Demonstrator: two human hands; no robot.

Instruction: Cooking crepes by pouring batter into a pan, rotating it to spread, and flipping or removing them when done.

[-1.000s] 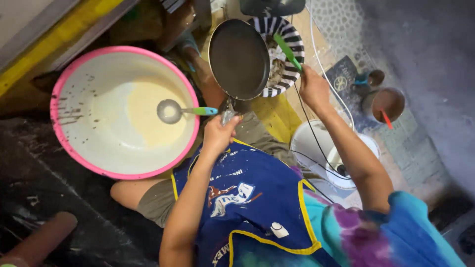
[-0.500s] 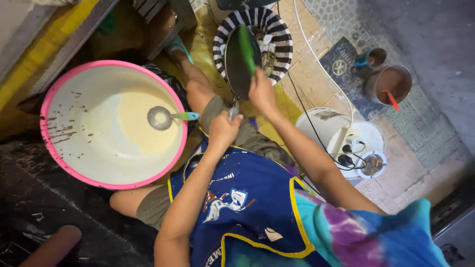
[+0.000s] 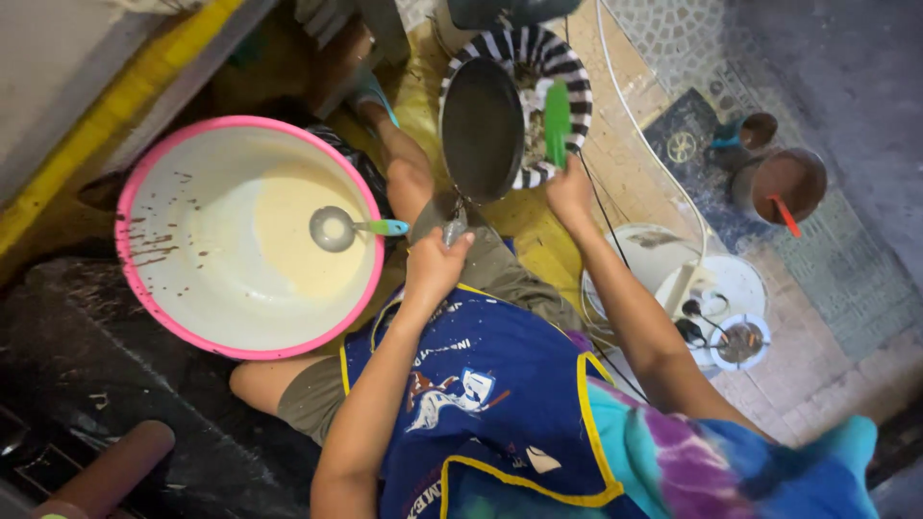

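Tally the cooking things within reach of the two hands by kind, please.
Pans: 1, dark, its handle in the left hand, pan
Spatulas: 1, green, in the right hand, spatula
Basins: 1, pink-rimmed with pale batter, basin
Ladles: 1, lying in the basin, ladle
Striped bowls: 1, under the pan, striped bowl
Total: 5

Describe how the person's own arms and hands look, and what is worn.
Both arms are bare to the upper arm. The left hand and right hand wear no gloves. A tie-dye sleeve in teal and purple covers the right shoulder, beside a blue apron with yellow trim.
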